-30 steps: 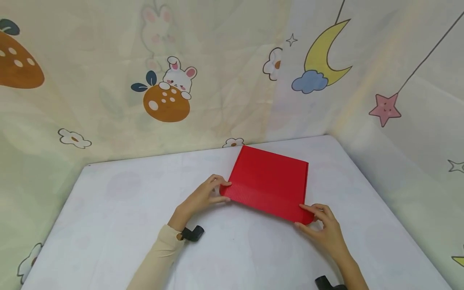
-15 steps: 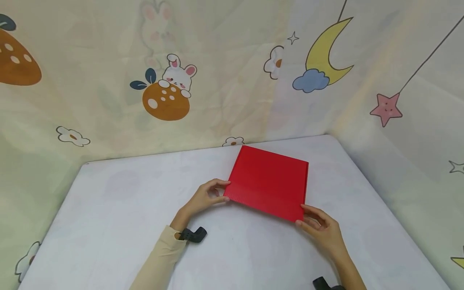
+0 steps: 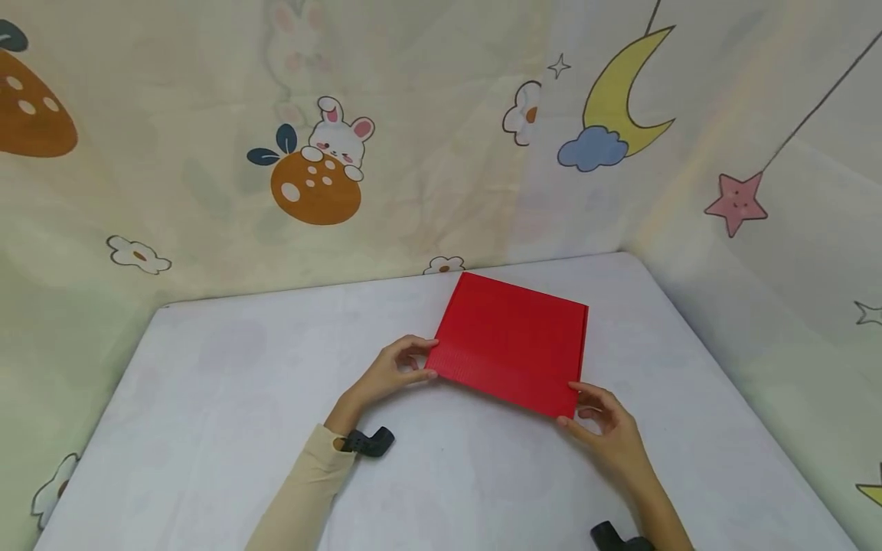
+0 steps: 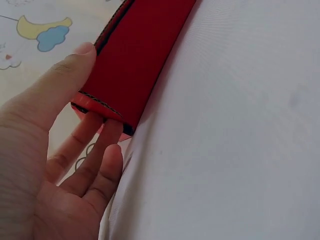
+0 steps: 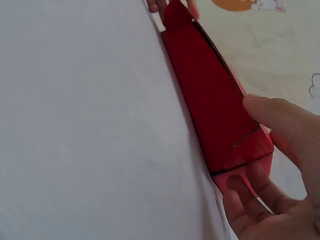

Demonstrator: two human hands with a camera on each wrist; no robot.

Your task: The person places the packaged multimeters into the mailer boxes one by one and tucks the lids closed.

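A red cardboard box (image 3: 510, 344) lies at a slant on the white table, its flat lid facing up. My left hand (image 3: 386, 375) grips its front left corner, thumb at the front edge and forefinger on top. At the front right corner my right hand (image 3: 613, 432) holds it the same way. In the left wrist view, the thumb (image 4: 77, 65) presses a corrugated edge of the lid flap while other fingers reach the box's side. The right wrist view shows the dark red front (image 5: 205, 95), with a rounded tab (image 5: 176, 15) at the far end by the left hand.
The white table (image 3: 241, 428) reaches back to a printed fabric wall (image 3: 427, 153); another wall (image 3: 792, 291) stands on the right. A black wrist camera (image 3: 368, 441) sits on the left wrist and another (image 3: 620, 537) on the right.
The front flap of the lid has been folded down, and its rounded ears no longer stick out at the corners. Both hands have stayed at the corners, shifting slightly.
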